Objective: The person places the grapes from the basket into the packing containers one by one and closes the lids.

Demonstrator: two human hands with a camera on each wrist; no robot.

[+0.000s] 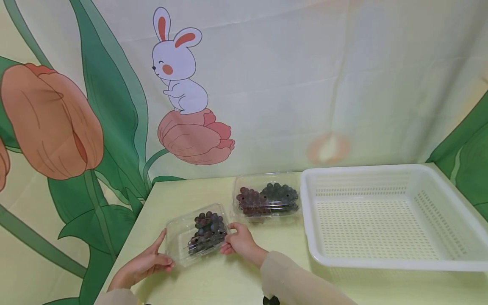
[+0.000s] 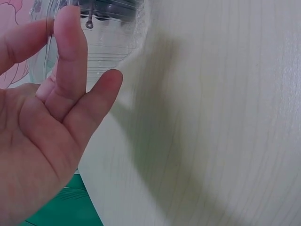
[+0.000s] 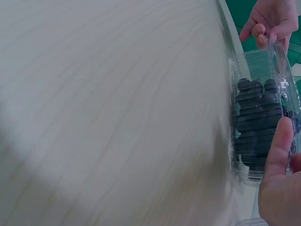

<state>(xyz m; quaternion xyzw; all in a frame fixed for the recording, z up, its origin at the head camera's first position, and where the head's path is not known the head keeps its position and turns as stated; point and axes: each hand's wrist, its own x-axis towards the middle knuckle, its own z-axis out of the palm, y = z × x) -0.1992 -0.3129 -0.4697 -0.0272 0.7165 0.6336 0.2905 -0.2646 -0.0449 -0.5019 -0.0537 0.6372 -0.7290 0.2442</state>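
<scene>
A clear plastic clamshell box (image 1: pixel 179 235) is held between both hands at the left part of the table. Dark purple grapes (image 1: pixel 209 228) fill its right side. My left hand (image 1: pixel 146 262) grips the box's left end, thumb and fingers at its edge; in the left wrist view the left hand (image 2: pixel 51 94) partly covers that end. At the opposite end, my right hand (image 1: pixel 242 243) pinches the box's right edge. Seen from the right wrist, the box (image 3: pixel 256 61) stands close to the tabletop, and whether it touches is unclear.
Behind it stands another clear clamshell box (image 1: pixel 244 180) with reddish grapes (image 1: pixel 251 201) and darker grapes (image 1: pixel 280 194). A white slotted plastic basket (image 1: pixel 310 228) occupies the right of the pale table (image 1: pixel 228 279). A printed cloth (image 1: pixel 267 84) hangs at the back. A small dark object (image 1: pixel 271 300) shows at the bottom edge.
</scene>
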